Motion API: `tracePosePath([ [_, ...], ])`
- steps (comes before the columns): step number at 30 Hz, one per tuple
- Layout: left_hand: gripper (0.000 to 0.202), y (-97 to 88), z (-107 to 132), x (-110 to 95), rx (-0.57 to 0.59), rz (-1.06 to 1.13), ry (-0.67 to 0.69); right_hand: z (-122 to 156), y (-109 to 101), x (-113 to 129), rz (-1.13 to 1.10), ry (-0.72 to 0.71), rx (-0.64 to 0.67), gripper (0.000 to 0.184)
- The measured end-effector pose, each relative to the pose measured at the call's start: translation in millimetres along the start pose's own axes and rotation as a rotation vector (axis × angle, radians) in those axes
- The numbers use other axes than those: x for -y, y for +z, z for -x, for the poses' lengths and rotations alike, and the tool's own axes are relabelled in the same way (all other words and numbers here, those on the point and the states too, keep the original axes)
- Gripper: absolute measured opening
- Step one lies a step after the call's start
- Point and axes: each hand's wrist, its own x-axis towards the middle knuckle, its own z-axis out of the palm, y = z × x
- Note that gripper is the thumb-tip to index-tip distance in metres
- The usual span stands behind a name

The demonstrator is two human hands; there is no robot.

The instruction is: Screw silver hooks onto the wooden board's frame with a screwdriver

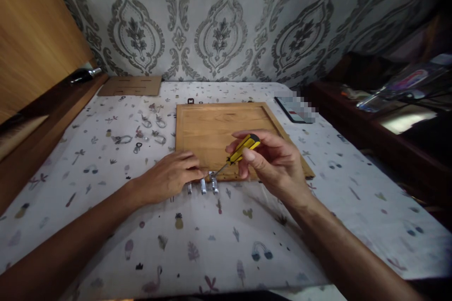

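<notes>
My right hand (pixel 270 160) is closed around the yellow and black handle of a screwdriver (pixel 243 148). Its thin shaft slants down to the left, with the tip at a shiny metal hook (pixel 214 183) on the near edge of a framed wooden board (pixel 208 127). Two more hooks, one of them a metal hook (pixel 203 186) in the middle, hang in a row along that edge. My left hand (pixel 173 174) lies over the board's near left corner, fingers bent and fingertips close to the screwdriver tip. What its fingers pinch, if anything, is hidden.
Several small clear packets of metal hardware (pixel 146 122) lie left of the board on a patterned cloth (pixel 219 244). A flat cardboard piece (pixel 130 85) is at the back left, a phone (pixel 294 109) at the back right. Dark furniture with a plastic-wrapped item (pixel 409 80) stands at right.
</notes>
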Motion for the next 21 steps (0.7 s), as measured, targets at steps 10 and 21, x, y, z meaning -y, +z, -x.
tracePosePath([
  [10,0.033,3.7,1.6,2.0,-0.002,0.002,0.001,1.2,0.9,0.4,0.047,-0.168,-0.142,0.023],
  [21,0.033,3.1,1.3,1.7,-0.011,-0.009,0.008,3.0,1.9,-2.8,0.049,-0.128,-0.107,0.021],
])
